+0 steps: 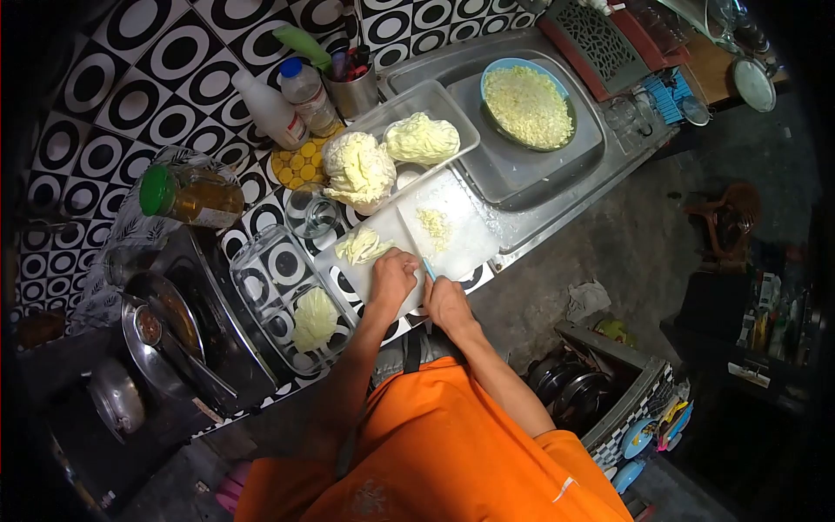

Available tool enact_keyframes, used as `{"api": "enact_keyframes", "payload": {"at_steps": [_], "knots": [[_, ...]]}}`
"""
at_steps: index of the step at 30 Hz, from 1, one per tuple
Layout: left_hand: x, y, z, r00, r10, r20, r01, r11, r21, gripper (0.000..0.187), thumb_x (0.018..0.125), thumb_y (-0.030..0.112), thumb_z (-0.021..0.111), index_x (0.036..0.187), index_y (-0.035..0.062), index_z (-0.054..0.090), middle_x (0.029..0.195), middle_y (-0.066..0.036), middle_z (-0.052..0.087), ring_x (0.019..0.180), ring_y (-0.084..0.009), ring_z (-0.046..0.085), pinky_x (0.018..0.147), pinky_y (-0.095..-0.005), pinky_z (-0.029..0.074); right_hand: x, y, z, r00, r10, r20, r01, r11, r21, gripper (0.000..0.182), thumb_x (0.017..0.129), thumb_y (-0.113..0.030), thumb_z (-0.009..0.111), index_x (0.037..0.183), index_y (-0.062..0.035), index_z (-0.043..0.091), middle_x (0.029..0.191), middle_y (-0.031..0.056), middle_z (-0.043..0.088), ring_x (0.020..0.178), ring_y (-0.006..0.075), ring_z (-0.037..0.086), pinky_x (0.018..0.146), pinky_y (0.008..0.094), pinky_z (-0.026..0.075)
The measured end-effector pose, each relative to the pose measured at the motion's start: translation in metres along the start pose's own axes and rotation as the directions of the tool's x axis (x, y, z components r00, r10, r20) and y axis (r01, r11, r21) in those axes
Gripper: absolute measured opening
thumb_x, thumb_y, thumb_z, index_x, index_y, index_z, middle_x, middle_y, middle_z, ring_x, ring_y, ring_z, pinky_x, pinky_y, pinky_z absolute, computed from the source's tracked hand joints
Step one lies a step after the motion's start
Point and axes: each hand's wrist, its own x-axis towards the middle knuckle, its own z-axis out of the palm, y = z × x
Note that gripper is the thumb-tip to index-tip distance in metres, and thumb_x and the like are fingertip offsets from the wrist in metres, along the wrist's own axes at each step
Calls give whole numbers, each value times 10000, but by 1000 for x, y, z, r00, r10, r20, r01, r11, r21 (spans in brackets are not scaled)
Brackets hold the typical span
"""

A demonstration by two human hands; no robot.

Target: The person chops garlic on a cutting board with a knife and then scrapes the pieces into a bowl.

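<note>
My right hand [448,304] is closed around a knife [429,269], of which a light blue part shows at the fingers. Just left of it, my left hand [394,278] rests with curled fingers on the white cutting board [357,277]; what lies under those fingers is hidden. Sliced cabbage strips [362,246] lie beside the left hand's knuckles. Beyond the knife, a small pile of finely chopped cabbage [433,228] sits on the board. Past the board, a clear plastic tub [452,117] holds a cabbage head [359,165] and a smaller cabbage piece [423,137].
A bowl of chopped cabbage [528,106] stands in the steel sink [591,161]. At left are a glass tray [252,261] with a cabbage leaf [315,319], a drinking glass [311,213], a green-lidded jar [191,196] and a stove with pans [156,339]. Bottles [271,109] stand behind.
</note>
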Motion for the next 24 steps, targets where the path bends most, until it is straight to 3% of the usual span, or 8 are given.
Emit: {"api": "enact_keyframes", "payload": {"at_steps": [5, 7, 10, 14, 16, 18, 20, 24], "knots": [[1, 1, -2, 998, -70, -2, 70, 998, 2, 136, 695, -36, 572, 766, 24, 671, 788, -175, 606, 740, -343, 600, 686, -389, 485, -17, 16, 7, 999, 6, 43, -5, 1000, -6, 443, 926, -311, 438, 783, 82, 582, 751, 362, 564, 770, 523, 564, 699, 531, 474], [1, -2, 0, 1000, -23, 8, 23, 999, 22, 114, 708, -11, 582, 766, 27, 672, 787, -174, 606, 733, -342, 601, 680, -392, 485, -21, 14, 6, 986, 130, 106, -120, 988, -97, 470, 937, -345, 392, 908, 79, 591, 894, 336, 594, 894, 495, 569, 806, 515, 460], [0, -1, -1, 997, 75, -1, -75, 993, 93, 119, 722, -13, 611, 794, 29, 696, 766, -138, 621, 656, -277, 611, 626, -340, 494, -5, 9, 9, 992, 96, 85, -89, 993, -82, 465, 938, -342, 391, 925, 76, 592, 907, 333, 594, 899, 496, 568, 809, 512, 459], [-6, -1, 1, 994, 102, -44, -97, 991, 94, 117, 728, 0, 612, 812, 25, 690, 762, -135, 620, 644, -269, 606, 613, -337, 491, 7, -3, 1, 989, 84, 126, -81, 996, -26, 475, 939, -346, 390, 924, 81, 598, 918, 336, 592, 911, 494, 566, 818, 506, 458], [-8, -1, 3, 998, 37, -42, -36, 999, 39, 103, 735, 25, 599, 811, 27, 668, 803, -141, 602, 771, -321, 581, 707, -380, 476, -3, -2, -9, 982, 96, 163, -92, 995, -33, 472, 938, -344, 392, 924, 79, 599, 917, 336, 592, 914, 494, 565, 822, 506, 456], [-8, 2, 3, 999, 17, -40, -16, 999, 39, 96, 735, 24, 602, 806, 29, 665, 788, -138, 596, 760, -312, 580, 699, -380, 476, -14, 5, -8, 973, 106, 204, -99, 994, -45, 469, 937, -343, 394, 924, 78, 601, 917, 336, 592, 917, 493, 565, 826, 506, 455], [-7, 4, 4, 999, 6, -37, -4, 999, 40, 88, 734, 22, 604, 800, 31, 662, 772, -134, 589, 749, -304, 578, 691, -381, 475, -24, 19, 2, 999, 48, 22, -46, 998, -49, 420, 924, -284, 442, 790, 87, 587, 765, 362, 563, 795, 513, 565, 695, 525, 470], [-6, 1, 4, 997, 60, -50, -57, 996, 62, 72, 732, 7, 610, 784, 25, 655, 741, -131, 583, 692, -280, 584, 640, -362, 480, -12, 22, 15, 999, 38, -36, -41, 997, -71, 414, 921, -287, 447, 785, 78, 587, 774, 360, 564, 800, 520, 560, 711, 526, 467]]}}
